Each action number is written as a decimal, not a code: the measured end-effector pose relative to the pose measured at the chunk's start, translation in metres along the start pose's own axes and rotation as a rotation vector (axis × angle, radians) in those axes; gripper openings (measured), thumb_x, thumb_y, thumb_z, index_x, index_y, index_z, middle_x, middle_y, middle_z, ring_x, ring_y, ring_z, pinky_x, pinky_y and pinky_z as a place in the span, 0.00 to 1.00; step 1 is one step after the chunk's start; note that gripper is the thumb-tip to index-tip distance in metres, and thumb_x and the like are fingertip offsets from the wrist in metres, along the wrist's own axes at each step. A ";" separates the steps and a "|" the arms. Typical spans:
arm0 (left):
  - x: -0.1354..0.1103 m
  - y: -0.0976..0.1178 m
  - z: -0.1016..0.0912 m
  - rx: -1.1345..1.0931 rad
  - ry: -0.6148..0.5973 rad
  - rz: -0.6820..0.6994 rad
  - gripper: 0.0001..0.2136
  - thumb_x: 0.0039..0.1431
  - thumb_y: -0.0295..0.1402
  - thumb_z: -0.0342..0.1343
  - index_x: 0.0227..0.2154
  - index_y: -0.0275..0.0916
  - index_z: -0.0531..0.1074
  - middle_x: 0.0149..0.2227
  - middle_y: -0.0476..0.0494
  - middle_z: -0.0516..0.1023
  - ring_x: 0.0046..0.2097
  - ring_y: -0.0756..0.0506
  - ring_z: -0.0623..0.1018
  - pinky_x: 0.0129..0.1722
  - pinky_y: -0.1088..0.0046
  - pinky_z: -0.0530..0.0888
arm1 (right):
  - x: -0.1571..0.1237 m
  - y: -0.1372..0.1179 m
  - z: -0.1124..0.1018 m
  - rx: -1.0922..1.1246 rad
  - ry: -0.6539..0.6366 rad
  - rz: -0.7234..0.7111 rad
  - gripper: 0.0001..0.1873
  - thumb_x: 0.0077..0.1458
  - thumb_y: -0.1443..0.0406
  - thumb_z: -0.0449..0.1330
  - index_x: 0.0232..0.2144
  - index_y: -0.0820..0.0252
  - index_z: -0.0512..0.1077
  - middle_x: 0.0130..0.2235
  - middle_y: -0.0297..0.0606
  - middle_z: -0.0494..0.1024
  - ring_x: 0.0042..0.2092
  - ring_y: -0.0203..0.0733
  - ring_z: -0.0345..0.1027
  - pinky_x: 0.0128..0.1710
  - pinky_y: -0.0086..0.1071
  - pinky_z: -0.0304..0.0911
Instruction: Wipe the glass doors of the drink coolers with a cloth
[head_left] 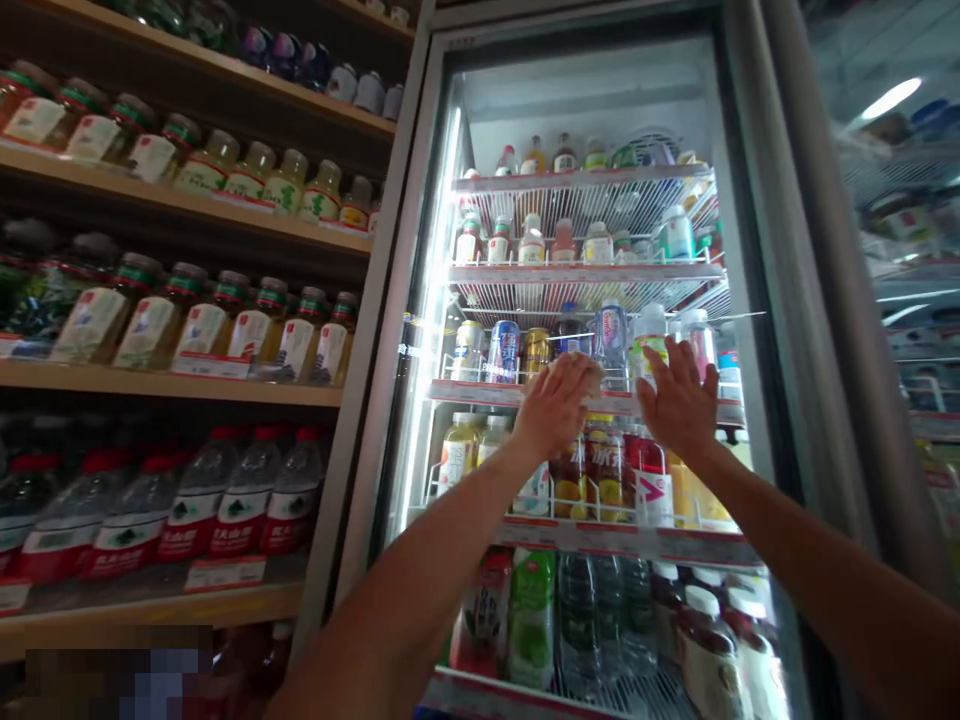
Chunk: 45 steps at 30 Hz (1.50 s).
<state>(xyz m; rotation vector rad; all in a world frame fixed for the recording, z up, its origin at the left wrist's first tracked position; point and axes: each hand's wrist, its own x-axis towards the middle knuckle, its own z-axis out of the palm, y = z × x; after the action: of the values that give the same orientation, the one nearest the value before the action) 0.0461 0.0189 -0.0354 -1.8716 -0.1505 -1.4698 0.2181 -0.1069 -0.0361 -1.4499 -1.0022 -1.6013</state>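
My left hand (557,400) is raised at the middle of a lit drinks fridge's glass door (570,95). Its fingers lie over a pale, crumpled cloth (592,376), which shows at the fingertips. Level with it on the right is my right hand (681,400), fingers spread and nothing in them. It appears to rest against the glass. Behind both hands stand drink cans, such as a blue can (503,352), and a clear bottle with a purple label (610,345).
On the left, wooden shelves (187,385) carry rows of bottles, among them red-capped water bottles (247,490). A metal frame (806,250) borders the door on the right. Lower fridge racks hold bottles, including a green bottle (531,620).
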 end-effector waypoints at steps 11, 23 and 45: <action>-0.009 -0.023 -0.008 0.022 0.144 -0.278 0.22 0.58 0.30 0.42 0.56 0.33 0.59 0.62 0.39 0.57 0.65 0.39 0.50 0.62 0.55 0.57 | -0.001 0.001 0.003 -0.003 0.008 0.011 0.26 0.60 0.56 0.42 0.59 0.55 0.55 0.64 0.43 0.53 0.65 0.50 0.42 0.59 0.55 0.43; -0.017 -0.023 -0.015 0.050 0.122 -0.337 0.23 0.58 0.30 0.42 0.57 0.32 0.58 0.63 0.39 0.56 0.65 0.39 0.50 0.63 0.57 0.55 | -0.002 -0.001 0.003 -0.003 0.021 0.022 0.26 0.61 0.56 0.41 0.59 0.53 0.55 0.63 0.42 0.53 0.65 0.49 0.43 0.59 0.54 0.43; -0.078 -0.067 -0.038 0.095 0.211 -0.546 0.23 0.59 0.30 0.41 0.58 0.31 0.56 0.62 0.34 0.56 0.65 0.38 0.48 0.63 0.52 0.54 | -0.006 0.000 0.002 0.034 -0.003 0.038 0.27 0.59 0.58 0.42 0.60 0.57 0.54 0.64 0.43 0.51 0.65 0.52 0.42 0.60 0.56 0.42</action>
<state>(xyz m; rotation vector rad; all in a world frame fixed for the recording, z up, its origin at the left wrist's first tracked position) -0.0444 0.0710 -0.0697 -1.6555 -0.6589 -1.9718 0.2192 -0.1049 -0.0422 -1.4408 -0.9938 -1.5483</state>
